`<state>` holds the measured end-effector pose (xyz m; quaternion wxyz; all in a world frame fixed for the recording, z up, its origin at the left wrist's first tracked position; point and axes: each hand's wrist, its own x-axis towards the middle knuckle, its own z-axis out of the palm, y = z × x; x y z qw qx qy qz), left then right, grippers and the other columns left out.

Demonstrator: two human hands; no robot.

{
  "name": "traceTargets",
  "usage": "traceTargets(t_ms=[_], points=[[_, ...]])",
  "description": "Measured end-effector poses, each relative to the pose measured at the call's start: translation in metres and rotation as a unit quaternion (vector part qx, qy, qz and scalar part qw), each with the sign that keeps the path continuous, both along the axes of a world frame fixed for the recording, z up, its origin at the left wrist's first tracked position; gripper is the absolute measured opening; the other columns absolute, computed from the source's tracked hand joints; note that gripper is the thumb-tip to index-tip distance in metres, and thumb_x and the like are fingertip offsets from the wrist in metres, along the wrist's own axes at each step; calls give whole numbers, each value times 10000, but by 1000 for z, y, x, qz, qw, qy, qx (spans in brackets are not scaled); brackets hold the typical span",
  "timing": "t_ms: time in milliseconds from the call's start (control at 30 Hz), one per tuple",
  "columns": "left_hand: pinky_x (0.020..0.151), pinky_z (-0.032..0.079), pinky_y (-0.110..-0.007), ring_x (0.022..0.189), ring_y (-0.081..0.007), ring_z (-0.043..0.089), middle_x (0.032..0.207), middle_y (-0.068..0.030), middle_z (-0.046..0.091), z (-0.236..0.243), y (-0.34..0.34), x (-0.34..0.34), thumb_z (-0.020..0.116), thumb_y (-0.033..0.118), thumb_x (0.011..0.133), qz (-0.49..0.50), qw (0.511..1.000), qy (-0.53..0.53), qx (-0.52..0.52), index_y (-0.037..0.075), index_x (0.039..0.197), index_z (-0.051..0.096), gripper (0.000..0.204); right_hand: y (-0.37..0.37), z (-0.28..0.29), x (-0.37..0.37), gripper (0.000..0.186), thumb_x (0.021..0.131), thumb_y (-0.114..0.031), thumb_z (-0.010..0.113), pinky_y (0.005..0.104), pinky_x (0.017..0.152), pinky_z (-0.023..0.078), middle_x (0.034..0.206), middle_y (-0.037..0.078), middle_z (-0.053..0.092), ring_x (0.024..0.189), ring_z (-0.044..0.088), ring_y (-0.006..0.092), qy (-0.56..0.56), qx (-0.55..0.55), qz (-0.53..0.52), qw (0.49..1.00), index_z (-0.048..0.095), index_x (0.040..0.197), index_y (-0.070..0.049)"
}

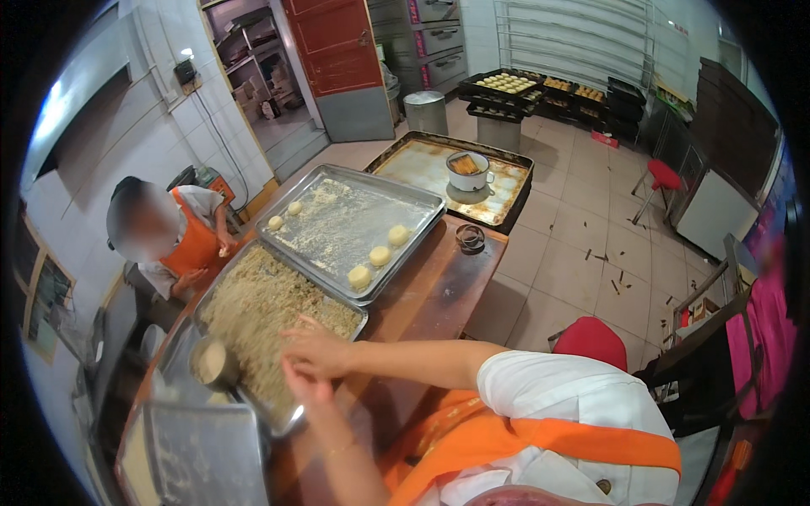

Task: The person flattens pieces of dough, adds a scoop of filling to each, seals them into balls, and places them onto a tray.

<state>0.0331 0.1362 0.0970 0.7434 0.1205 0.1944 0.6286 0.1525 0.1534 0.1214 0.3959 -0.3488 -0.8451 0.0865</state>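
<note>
Two hands point(327, 351) meet over crumbly mixture point(253, 293), blurred fingers point(300, 336) slightly apart, hold unclear.

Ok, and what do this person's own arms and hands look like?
The right arm wears a loose, short white sleeve, with an orange apron strap beside it; below the sleeve the forearm is bare. The left forearm is bare too, perhaps with a thin band near the wrist. The right hand and left hand show no gloves.

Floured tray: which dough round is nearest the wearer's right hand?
The dough round lowest in frame of the row of three on the floured tray. That row's other two rounds and the pair at left lie farther from the right hand.
</note>
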Motion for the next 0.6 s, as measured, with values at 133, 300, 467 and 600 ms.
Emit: traceTargets(t_ms=[133, 300, 467, 600], points=[[873, 583, -382, 1051, -217, 656, 1154, -75, 672, 6, -16, 16, 513, 384, 1023, 54, 994, 62, -74, 85, 1191, 611, 357, -18, 9, 17, 282, 873, -212, 663, 561, 1105, 289, 1193, 111, 604, 1234, 524, 293, 6, 36, -31, 999, 632, 1139, -125], [809, 586, -355, 1007, -204, 647, 1102, -60, 667, -18, -11, -1, 622, 332, 960, 68, 991, 91, -63, 96, 1119, 655, 286, -32, 9, 14, 235, 812, -130, 715, 403, 767, 514, 988, 126, 564, 909, 600, 334, 147, -100, 16, 984, 612, 1013, -64], [703, 603, -315, 808, -152, 675, 944, -39, 688, -15, -28, 4, 614, 257, 990, 72, 990, 99, -71, 72, 1050, 645, 197, -43, -8, 8, 206, 771, -78, 754, 424, 771, 511, 948, 138, 585, 896, 614, 353, 187, -67, 15, 980, 625, 927, -39], [714, 565, -294, 893, -151, 639, 1010, -31, 667, -34, -35, -2, 622, 284, 965, 109, 980, 165, 0, 96, 1029, 658, 202, -49, -18, 8, 182, 791, -103, 730, 419, 764, 516, 938, 135, 587, 900, 618, 339, 162, -56, 28, 985, 643, 940, -47]])
